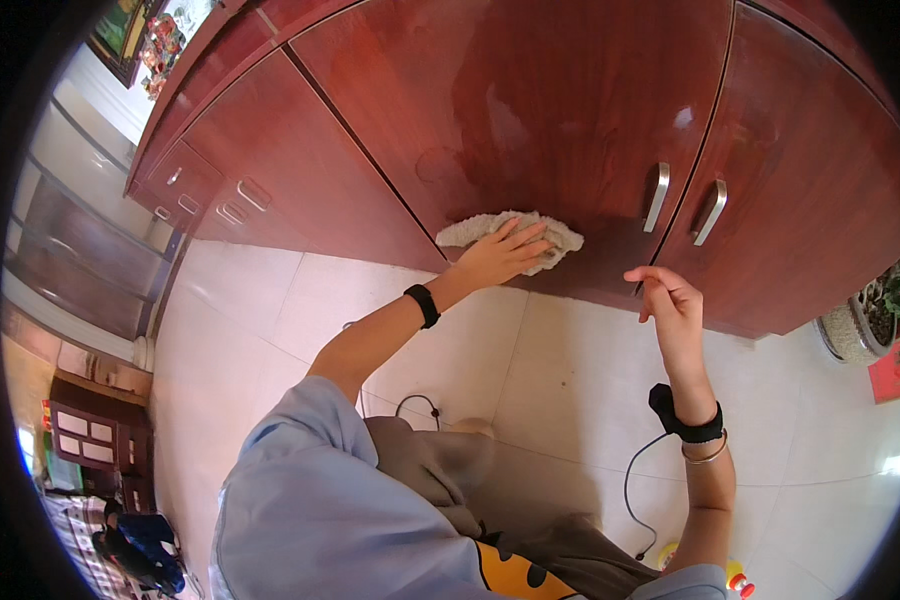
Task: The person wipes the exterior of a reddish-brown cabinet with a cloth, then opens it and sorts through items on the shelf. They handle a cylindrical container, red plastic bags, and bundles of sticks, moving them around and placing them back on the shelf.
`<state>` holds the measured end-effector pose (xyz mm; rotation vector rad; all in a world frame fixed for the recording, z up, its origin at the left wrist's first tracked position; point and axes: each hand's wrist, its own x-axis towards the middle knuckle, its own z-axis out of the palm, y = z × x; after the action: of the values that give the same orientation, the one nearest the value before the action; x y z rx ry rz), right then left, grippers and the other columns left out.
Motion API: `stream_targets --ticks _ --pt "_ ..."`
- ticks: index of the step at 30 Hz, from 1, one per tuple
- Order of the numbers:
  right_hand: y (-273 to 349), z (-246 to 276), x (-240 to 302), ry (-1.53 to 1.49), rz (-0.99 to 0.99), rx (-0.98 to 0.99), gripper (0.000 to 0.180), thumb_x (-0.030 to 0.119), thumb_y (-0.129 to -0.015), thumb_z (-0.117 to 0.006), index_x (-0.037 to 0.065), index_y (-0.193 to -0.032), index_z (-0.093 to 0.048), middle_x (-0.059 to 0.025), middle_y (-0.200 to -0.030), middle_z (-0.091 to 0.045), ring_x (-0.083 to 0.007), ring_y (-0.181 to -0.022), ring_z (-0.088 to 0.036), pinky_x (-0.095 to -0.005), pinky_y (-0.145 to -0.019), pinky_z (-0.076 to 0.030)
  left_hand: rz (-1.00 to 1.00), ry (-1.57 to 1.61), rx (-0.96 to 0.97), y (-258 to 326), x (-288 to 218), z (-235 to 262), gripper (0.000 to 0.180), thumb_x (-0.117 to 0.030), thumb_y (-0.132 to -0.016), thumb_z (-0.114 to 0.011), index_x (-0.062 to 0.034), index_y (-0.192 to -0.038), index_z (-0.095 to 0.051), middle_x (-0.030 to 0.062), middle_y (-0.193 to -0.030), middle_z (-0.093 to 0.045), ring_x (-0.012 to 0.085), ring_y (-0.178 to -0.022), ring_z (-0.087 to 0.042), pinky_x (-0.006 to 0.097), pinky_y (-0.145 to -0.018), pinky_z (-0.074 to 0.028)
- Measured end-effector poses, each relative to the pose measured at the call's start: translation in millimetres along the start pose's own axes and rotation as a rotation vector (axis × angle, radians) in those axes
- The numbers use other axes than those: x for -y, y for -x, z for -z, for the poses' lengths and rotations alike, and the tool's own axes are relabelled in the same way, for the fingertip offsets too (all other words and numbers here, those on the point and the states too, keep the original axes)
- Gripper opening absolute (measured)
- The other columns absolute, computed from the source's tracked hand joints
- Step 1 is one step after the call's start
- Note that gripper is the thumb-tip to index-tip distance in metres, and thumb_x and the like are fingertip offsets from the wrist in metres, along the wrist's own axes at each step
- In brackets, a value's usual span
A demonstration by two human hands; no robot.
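Observation:
My left hand [502, 256] presses a crumpled pale cloth [470, 230] against the lower part of a glossy red-brown cabinet door [570, 120], fingers spread over it. Part of the cloth is hidden under the palm. Damp-looking streaks and reflections show on the door above. My right hand [673, 300] hovers in front of the cabinet's lower edge, below two silver handles [656, 198]. Its fingers are loosely bent, the forefinger reaching left and apart from the thumb. Nothing shows in it. Black bands circle both wrists, and a bracelet [705, 452] sits on the right one.
Pale floor tiles [540, 350] run under the cabinet. A potted plant [860, 325] stands past its right end, beside a red item [898, 368]. A black cable [627, 490] hangs from the right wristband. Dark wooden furniture [82, 437] is at far left.

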<state>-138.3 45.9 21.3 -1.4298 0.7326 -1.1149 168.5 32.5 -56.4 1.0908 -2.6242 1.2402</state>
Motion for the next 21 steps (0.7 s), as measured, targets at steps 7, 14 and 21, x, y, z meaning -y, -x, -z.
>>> stream_targets --ticks 7,14,21 --pt "6 -5 -1 0.075 -0.044 -0.029 0.021 0.005 -0.089 -0.047 0.001 -0.090 -0.067 0.0028 -0.073 -0.057 -0.0020 -0.054 -0.043 -0.0178 -0.048 -0.037 0.379 0.172 -0.214 -11 43 43 0.015 -0.018 -0.076 -0.057 -0.0131 -0.090 -0.061 0.0089 -0.133 -0.043 0.0324 -0.126 -0.037 0.049 -0.104 -0.030" --pt "1 -1 1 0.026 0.064 -0.119 0.029 0.001 -0.087 -0.042 0.001 -0.112 -0.056 0.0051 -0.063 -0.041 -0.0024 -0.054 -0.037 -0.0185 -0.047 -0.034 0.706 -0.250 -0.901 -45 201 146 0.066 -0.005 -0.066 -0.059 -0.0037 -0.130 -0.045 0.0274 -0.129 -0.040 0.0436 -0.121 -0.036 0.048 -0.102 -0.026" --pt "-2 2 -16 -0.039 -0.055 -0.198 0.025 0.008 -0.089 -0.042 0.004 -0.109 -0.057 0.0065 -0.058 -0.032 -0.0031 -0.052 -0.028 -0.0206 -0.048 -0.032 0.613 -0.214 -1.054 -40 237 157 0.059 -0.011 -0.069 -0.059 -0.0031 -0.126 -0.049 0.0240 -0.124 -0.046 0.0401 -0.118 -0.042 0.044 -0.100 -0.029"
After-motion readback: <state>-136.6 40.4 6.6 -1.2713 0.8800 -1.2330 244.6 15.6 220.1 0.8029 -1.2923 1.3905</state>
